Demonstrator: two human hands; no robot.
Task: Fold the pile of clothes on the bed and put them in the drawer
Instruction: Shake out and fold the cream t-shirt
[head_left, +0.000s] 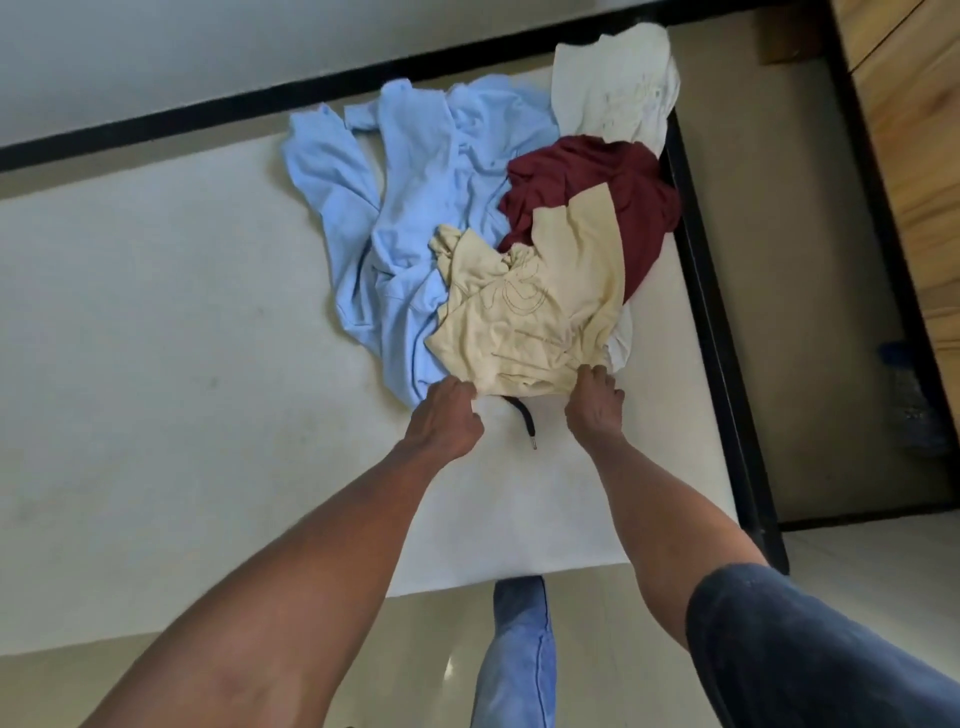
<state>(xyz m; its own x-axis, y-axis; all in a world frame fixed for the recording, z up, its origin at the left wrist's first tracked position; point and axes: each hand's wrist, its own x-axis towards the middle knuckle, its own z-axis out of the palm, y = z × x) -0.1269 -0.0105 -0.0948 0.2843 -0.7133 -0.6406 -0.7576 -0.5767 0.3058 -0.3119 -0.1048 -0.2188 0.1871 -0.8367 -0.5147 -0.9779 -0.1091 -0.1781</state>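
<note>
Soft, crumpled fabrics heaped at upper centre of the frame on a pale, smooth mattress (156, 312) edged by a dark frame (717, 332). Nearest the hands: a cream T-shirt (530, 322), matte and creased, bunched into rounded folds, with a thin line-drawn print across its middle. To its left, spread long and rumpled: a light blue garment (405, 208), thicker-looking, with sleeves trailing toward the upper left. Behind the cream shirt, toward the right: a maroon garment (597, 192), dark and softly mounded, partly covered by the cream cloth. Furthest back, at upper right by the bed's edge: an off-white garment (613, 88), lightly wrinkled. Poking out from under the cream shirt's near hem: a dark drawstring (524, 421), cord-like, with a small hard tip.

Left hand (447, 415) at the near left corner of the cream hem, fingers curled in, pinching the cloth's edge. Right hand (595, 397) at the near right corner of the same hem, fingertips bent down onto the fabric; whether truly clamped on it or only pressing, cannot tell. Hem lying just beyond the knuckles of both, stretched between them, resting on the mattress.

At far right: grained wooden furniture (914, 130) above a pale tiled floor (857, 561). Lower centre: a blue denim leg (519, 649).
</note>
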